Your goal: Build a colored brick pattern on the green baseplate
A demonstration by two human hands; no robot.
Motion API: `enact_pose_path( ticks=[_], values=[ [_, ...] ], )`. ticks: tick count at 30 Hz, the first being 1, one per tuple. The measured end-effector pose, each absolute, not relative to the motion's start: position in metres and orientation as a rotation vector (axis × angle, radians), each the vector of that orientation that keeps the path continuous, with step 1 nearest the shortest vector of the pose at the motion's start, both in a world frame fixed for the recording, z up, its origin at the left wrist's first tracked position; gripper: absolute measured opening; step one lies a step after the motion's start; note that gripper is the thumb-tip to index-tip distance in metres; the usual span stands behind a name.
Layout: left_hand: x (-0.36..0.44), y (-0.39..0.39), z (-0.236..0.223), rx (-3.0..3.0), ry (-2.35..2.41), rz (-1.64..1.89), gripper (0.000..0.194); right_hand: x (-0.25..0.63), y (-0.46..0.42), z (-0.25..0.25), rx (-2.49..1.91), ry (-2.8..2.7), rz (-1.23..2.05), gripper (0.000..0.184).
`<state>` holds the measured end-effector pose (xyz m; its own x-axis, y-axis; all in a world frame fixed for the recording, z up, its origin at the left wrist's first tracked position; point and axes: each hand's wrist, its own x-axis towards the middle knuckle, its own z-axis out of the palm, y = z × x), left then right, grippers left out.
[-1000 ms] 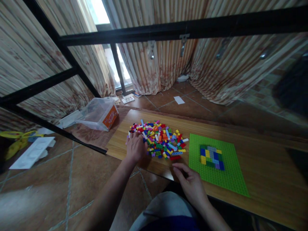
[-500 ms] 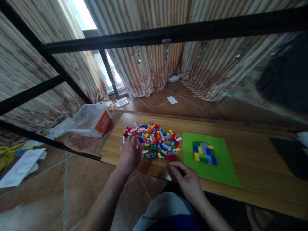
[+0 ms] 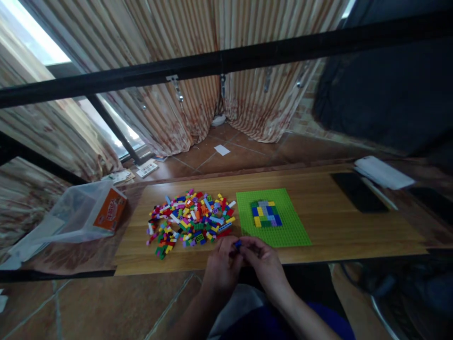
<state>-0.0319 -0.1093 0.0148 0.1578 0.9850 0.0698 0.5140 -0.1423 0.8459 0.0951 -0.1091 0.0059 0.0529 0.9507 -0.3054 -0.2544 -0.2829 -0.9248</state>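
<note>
My left hand (image 3: pixel 222 264) and my right hand (image 3: pixel 264 259) meet over the near edge of the board, fingertips together. Between them is a small dark blue brick (image 3: pixel 237 244), which both hands pinch; fingers cover part of it. Just beyond, to the left, spreads a pile of loose toy bricks (image 3: pixel 198 215) in many colours. To the right of the pile lies a green baseplate (image 3: pixel 297 233). On its upper middle sits a flat block of joined bricks (image 3: pixel 267 215) in blue, yellow, green, grey and purple.
All this rests on a wooden board (image 3: pixel 318 203). A clear plastic box (image 3: pixel 81 210) with an orange label stands at its left end. A black tablet-like slab (image 3: pixel 359 192) and a white object (image 3: pixel 384 172) lie right. A black metal bar (image 3: pixel 198 61) crosses above.
My left hand has left the brick pile and come right to my right hand, and a blue brick now shows between them. The view has turned to the right.
</note>
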Motion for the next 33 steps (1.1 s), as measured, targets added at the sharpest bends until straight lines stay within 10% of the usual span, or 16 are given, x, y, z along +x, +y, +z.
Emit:
enact_pose_path(
  ticks=[33],
  values=[
    [-0.037,-0.063,-0.034,2.308,1.473,0.981,0.019,0.225,-0.051,-0.015,-1.566,-0.992,0.849,0.036]
  ],
)
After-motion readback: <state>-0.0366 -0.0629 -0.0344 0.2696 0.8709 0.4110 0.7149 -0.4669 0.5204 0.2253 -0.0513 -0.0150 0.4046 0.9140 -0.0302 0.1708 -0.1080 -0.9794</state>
